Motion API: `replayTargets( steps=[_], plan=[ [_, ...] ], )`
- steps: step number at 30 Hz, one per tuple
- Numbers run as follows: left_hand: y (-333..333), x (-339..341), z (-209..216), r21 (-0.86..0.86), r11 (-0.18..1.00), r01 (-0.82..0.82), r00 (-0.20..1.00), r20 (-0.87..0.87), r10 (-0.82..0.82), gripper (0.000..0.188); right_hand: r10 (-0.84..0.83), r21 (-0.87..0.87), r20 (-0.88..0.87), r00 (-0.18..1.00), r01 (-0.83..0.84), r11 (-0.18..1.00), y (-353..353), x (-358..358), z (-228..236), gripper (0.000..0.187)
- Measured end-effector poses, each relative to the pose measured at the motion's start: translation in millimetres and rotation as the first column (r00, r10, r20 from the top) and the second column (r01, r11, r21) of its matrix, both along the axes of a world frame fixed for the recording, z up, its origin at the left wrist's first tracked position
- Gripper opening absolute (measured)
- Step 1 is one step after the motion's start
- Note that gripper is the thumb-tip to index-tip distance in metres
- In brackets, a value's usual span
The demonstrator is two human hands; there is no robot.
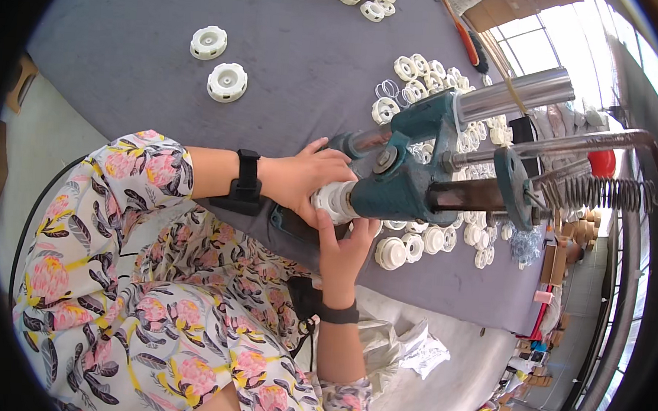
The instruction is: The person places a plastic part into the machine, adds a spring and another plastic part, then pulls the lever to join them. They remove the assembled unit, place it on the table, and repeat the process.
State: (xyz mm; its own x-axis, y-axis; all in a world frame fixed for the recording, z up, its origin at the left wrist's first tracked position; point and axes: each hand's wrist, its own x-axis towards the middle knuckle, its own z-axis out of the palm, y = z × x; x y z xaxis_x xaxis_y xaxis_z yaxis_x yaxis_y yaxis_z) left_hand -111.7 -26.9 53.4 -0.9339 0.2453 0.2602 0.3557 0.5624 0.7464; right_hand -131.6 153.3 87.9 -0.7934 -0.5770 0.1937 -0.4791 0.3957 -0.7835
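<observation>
White, one part [334, 199] fills the left grip [302, 178] and right grip [342, 258] at one press [398, 189], two stray wheels [227, 82] beyond.

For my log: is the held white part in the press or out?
In: the white part sits below the press head, left hand and right hand on it. Whether fully seated: cannot tell.

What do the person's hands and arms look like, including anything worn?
The left hand and right hand are gloveless. Each has a black wrist strap with a boxy black unit. The sleeves are pale, printed with pink flowers, dark leaves and yellow accents.
</observation>
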Motion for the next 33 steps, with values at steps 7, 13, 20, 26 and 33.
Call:
replayTargets(
  steps=[7, 13, 20, 26, 33],
  plan=[
    [15.9, 10.1, -1.6, 0.050, 0.982, -0.181, 0.983, -0.025, 0.182, 0.066, -0.031, -0.094, 0.067, 0.997, 0.038, 0.995, -2.8, 3.3, -4.3, 0.049],
    [12.5, 12.2, 6.1, 0.049, 0.980, -0.192, 0.981, 0.022, 0.191, 0.071, -0.337, -0.258, 0.190, 0.922, 0.378, 0.889, 32.7, -9.5, 9.6, 0.030],
    [12.5, 12.1, 2.8, 0.034, 0.978, -0.204, 0.979, -0.009, 0.204, 0.073, -0.264, -0.727, -0.143, 0.954, 0.079, 0.682, 19.0, -112.2, 186.5, 0.051],
    [14.3, 5.9, 1.3, 0.027, 0.984, -0.179, 0.983, 0.050, 0.177, 0.074, 0.507, -0.619, 0.302, 0.807, -0.239, 0.748, -4.8, -168.4, 253.8, 0.036],
    [9.5, 3.3, -11.3, 0.030, 0.976, -0.216, 0.970, 0.120, 0.211, 0.077, 0.197, -0.552, -0.128, 0.972, -0.235, 0.800, 48.1, -26.9, 198.3, 0.030]
  ],
)
